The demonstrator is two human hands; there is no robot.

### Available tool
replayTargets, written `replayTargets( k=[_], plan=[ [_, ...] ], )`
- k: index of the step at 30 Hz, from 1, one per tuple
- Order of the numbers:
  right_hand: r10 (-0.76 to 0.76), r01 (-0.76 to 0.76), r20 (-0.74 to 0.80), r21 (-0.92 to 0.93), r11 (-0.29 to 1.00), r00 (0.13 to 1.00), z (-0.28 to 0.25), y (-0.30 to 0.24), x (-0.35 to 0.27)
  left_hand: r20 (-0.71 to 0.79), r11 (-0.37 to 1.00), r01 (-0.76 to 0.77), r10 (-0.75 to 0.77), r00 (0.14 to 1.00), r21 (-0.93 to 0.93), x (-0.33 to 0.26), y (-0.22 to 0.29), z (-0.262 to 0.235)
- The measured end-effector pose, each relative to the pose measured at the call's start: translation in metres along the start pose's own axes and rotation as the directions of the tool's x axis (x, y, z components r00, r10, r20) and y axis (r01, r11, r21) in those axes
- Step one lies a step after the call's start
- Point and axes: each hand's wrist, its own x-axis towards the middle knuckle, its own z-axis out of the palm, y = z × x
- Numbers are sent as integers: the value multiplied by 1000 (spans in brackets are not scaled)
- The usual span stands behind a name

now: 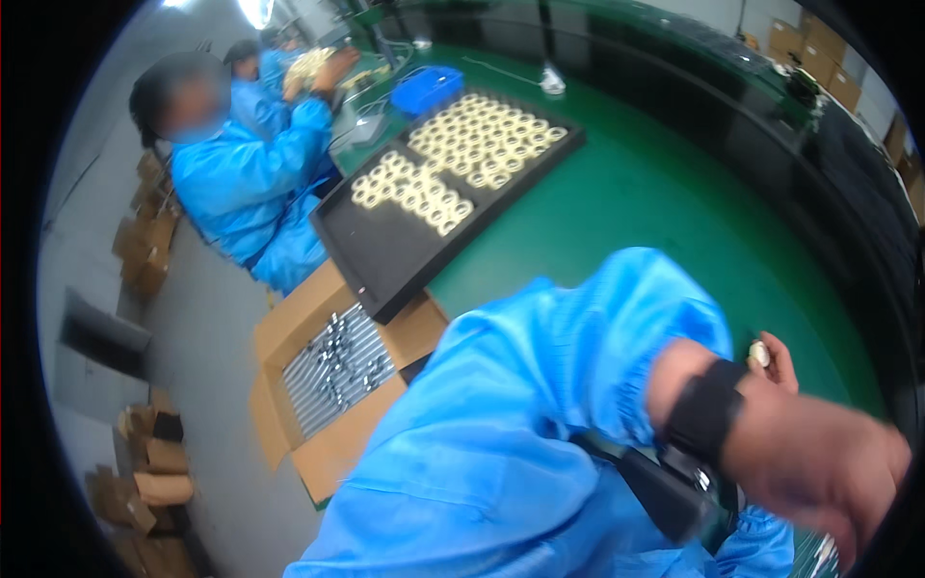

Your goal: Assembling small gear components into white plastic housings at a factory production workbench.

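From the lower middle my left arm, in a blue sleeve with a black band at the wrist, reaches across to the right. My left hand [838,467] is smeared by motion, so its fingers cannot be made out. Some thin, shiny pieces [825,554] show just below it. Beyond the left wrist appear the fingers of my right hand [780,364], closed on a small cream round part [760,354]. The left wrist covers most of that hand. Part of a blue sleeve [761,544] shows at the lower right.
A black tray [376,260] with many cream ring-shaped parts lies on the green table [617,193]. Below it stands an open cardboard box [352,438] with small metal parts. A blue bin [427,90] sits behind the tray. Co-workers in blue gowns [246,183] sit at the left.
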Motion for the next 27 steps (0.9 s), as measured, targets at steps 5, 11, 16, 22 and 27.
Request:
replayTargets(
  k=[5, 11, 16, 22, 27],
  plan=[
    [-45, 45, 9, 22, 999, 999, 9, -7, 4, -123, 993, 72, -84, 989, -96, -27, -51, 51],
    [-57, 58, 28, -56, 997, 998, 8, -16, 1, -256, 946, 118, -200, 946, -303, 11, 20, 60],
    [-154, 159, 52, -119, 980, 987, 9, -22, 0, -315, 840, 190, -387, 867, -509, -11, 15, 111],
    [-137, 141, 62, -62, 988, 989, 11, -11, 2, -320, 687, 190, -542, 777, -702, -5, 9, 146],
    [-186, 187, 26, -44, 981, 982, 2, -9, 2, -266, 502, 185, -695, 668, -845, -23, -12, 175]
  ],
)
